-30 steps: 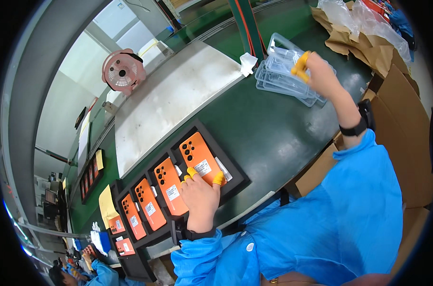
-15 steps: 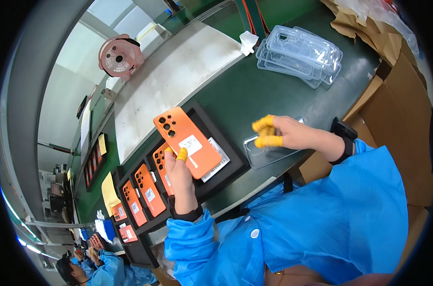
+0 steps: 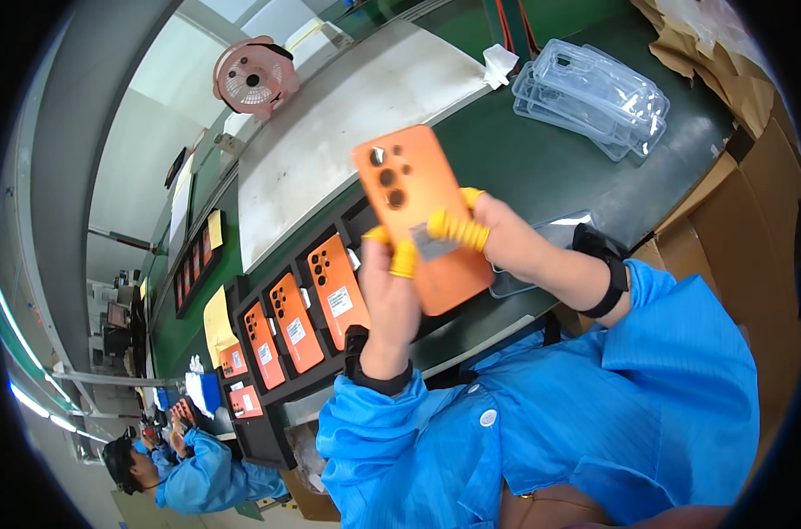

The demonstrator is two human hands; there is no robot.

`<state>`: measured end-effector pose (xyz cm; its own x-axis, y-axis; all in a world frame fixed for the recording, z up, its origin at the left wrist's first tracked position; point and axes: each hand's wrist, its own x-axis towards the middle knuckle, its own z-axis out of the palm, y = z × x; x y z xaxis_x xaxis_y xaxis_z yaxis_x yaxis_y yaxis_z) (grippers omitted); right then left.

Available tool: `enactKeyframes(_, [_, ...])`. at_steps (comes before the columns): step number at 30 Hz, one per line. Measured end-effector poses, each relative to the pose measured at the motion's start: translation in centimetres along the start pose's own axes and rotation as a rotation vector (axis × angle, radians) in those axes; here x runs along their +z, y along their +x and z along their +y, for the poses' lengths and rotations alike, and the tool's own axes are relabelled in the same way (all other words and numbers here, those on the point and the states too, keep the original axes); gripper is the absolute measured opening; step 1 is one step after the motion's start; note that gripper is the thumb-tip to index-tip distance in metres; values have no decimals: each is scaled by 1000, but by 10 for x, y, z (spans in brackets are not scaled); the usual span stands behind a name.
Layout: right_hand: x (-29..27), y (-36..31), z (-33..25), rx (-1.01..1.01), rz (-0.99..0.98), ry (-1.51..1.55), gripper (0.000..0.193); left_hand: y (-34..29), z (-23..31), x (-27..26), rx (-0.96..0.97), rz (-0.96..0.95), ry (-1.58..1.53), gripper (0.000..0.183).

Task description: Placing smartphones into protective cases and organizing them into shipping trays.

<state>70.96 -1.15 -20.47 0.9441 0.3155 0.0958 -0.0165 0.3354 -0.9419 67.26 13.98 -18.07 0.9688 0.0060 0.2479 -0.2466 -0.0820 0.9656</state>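
Observation:
An orange smartphone [image 3: 458, 280], back side up with its camera lenses at the far end, is held up over the bench. My left hand [image 3: 392, 304] grips its left edge, with yellow finger cots on the fingertips. From the other side my right hand [image 3: 515, 242] holds the right edge, its yellow-cotted fingers across the pale label, which is partly covered and blurred. Beyond my right wrist lies a clear plastic phone case [image 3: 563, 227], partly hidden by that hand. Left of my left hand, more orange phones [image 3: 330, 269] lie with labelled backs up in a black tray [image 3: 358, 220].
Stacked clear plastic cases [image 3: 594, 97] lie at the far right of the green bench [image 3: 471, 132]. A white board [image 3: 356, 106] covers the back. Nearby are a pink fan [image 3: 256, 79], a cardboard box [image 3: 726, 229] and, lower left, a co-worker in blue [image 3: 202, 472].
My right hand has moved left from above the clear case onto the phone. The phone has been lifted and shifted right, away from the black tray. The whole view has shifted somewhat.

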Motion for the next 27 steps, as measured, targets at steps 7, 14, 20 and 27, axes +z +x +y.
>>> enactKeyframes(7, [-65,-31,-38,-612,-27,-863,25,-16,-22,-45,181,-562,1282,42])
enactKeyframes(14, [-93,-61,-25,-702,-352,-1402,18,29,-44,-38,223,-264,1414,40])
enactKeyframes(20, [-94,-64,-26,-476,-432,-1460,18,-2,1,14,310,-517,980,65])
enactKeyframes(27, [-107,-54,-11,-339,-305,-1238,68,8,-23,50,311,-774,1156,76])
